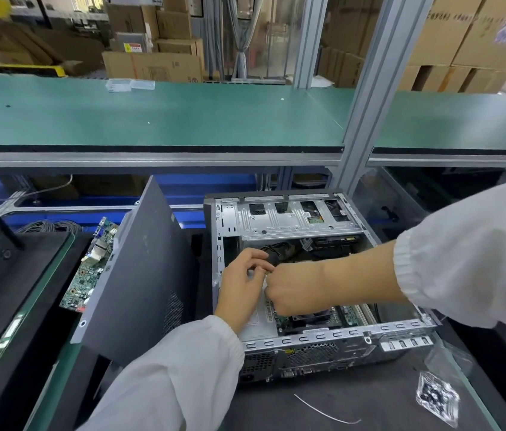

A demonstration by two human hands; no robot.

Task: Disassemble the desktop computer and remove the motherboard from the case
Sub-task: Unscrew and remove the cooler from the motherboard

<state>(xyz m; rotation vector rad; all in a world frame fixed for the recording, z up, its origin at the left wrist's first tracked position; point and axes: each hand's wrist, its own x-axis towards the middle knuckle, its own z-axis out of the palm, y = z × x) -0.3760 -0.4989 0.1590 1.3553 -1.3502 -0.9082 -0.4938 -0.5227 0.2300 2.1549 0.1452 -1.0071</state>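
1. the open grey metal desktop computer case (317, 339) lies on its side on the dark worktop (354, 399), its open face turned up, and both hands are inside it.
2. the left hand (242, 284) reaches in from the near left; its grip is curled, thumb and fingers pinching something small and pale that i cannot identify.
3. the right hand (295, 290) comes in from the right, touching the left hand; its grip is closed into a fist, and what it holds cannot be told.
4. just beyond the two grips sits a bundle of black cables (279, 251), under the silver perforated drive cage (295, 217) at the far end of the case.
5. below and nearer than the grips, the green motherboard (349, 315) lies in the case floor, mostly hidden by the right forearm.
6. left of the grips, a flat grey side panel (139, 269) leans upright, and further left a second green circuit board (90, 269) lies tilted.
7. nearer than the grips, outside the case, a thin white cable tie (326, 412) lies on the worktop; to its right lies a clear plastic bag of small dark parts (437, 396).
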